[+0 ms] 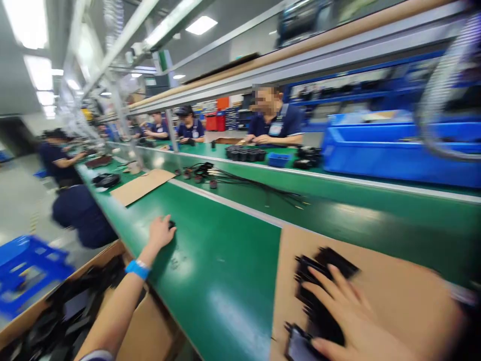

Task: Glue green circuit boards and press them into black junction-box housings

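My left hand (pixel 161 232) is stretched out over the green bench, its fingers closed around a small black part (pixel 172 224) whose kind I cannot make out. A blue band circles that wrist. At the lower right, my right hand (pixel 347 306) lies with fingers spread over several black plastic parts (pixel 323 316). These parts rest on a sheet of brown cardboard (pixel 379 255). The hand covers some of them, and its near edge is blurred.
A cardboard box (pixel 131 321) of black parts stands below the bench's left edge, beside a blue crate (pixel 30 271). Black cables (pixel 248 180) lie on the conveyor strip behind. Another cardboard sheet (pixel 145 186) and a large blue bin (pixel 398 153) are farther off. Co-workers sit across.
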The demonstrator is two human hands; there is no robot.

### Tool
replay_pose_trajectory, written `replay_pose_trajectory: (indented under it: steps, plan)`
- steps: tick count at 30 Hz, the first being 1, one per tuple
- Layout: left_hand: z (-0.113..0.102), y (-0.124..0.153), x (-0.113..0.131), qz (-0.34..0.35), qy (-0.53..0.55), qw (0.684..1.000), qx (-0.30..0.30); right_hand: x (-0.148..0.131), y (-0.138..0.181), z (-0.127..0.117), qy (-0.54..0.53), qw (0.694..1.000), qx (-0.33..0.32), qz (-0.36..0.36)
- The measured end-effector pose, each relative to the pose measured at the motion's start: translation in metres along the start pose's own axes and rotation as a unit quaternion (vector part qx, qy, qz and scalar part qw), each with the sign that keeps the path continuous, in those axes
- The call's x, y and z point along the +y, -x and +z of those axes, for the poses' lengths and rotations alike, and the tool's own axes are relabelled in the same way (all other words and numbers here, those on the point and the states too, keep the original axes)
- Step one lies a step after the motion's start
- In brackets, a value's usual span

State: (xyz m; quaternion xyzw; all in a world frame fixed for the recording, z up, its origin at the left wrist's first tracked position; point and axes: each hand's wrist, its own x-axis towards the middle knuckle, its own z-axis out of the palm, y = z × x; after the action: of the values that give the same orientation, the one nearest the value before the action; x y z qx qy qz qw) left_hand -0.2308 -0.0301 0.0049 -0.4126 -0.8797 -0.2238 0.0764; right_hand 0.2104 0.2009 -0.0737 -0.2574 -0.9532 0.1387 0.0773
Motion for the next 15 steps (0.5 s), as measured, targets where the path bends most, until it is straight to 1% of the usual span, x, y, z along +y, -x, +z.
replay_pose_trajectory:
  steps: [1, 2, 3, 4, 5, 6, 7, 8, 9, 10, 12, 15]
  plan:
    - [0.006, 0.005, 0.014, 0.025, 0.012, 1.000, -0.001, -0.016, 0.002, -0.019, -0.011, 1.000, -0.029, 0.005]
    - [0.014, 0.012, 0.031, 0.063, 0.031, 0.997, -0.013, -0.029, 0.001, -0.038, -0.032, 0.999, -0.029, 0.014]
    - [0.022, 0.021, 0.051, 0.114, 0.055, 0.991, -0.035, -0.038, -0.002, -0.055, -0.051, 0.998, -0.003, 0.026]
    - [0.031, 0.034, 0.072, 0.178, 0.081, 0.978, -0.071, -0.042, -0.007, -0.068, -0.051, 0.997, 0.021, 0.056]
    - [0.039, 0.049, 0.094, 0.249, 0.107, 0.956, -0.116, -0.043, -0.012, -0.078, -0.047, 0.994, 0.038, 0.086]
    - [0.046, 0.065, 0.116, 0.334, 0.131, 0.918, -0.168, -0.040, -0.017, -0.083, -0.043, 0.992, 0.049, 0.106]
    - [0.052, 0.080, 0.137, 0.434, 0.151, 0.856, -0.238, -0.036, -0.021, -0.084, -0.040, 0.991, 0.054, 0.117]
    - [0.057, 0.094, 0.157, 0.496, 0.160, 0.806, -0.279, -0.032, -0.026, -0.082, -0.038, 0.990, 0.057, 0.122]
    - [0.061, 0.104, 0.174, 0.532, 0.163, 0.773, -0.305, -0.028, -0.030, -0.078, -0.037, 0.990, 0.058, 0.124]
    - [0.065, 0.111, 0.188, 0.550, 0.160, 0.753, -0.322, -0.024, -0.033, -0.072, -0.037, 0.990, 0.062, 0.124]
    - [0.070, 0.115, 0.209, 0.557, 0.149, 0.747, -0.332, -0.019, -0.038, -0.062, -0.040, 0.989, 0.073, 0.121]
    - [0.072, 0.112, 0.224, 0.575, 0.143, 0.731, -0.337, -0.014, -0.038, -0.052, -0.049, 0.988, 0.094, 0.111]
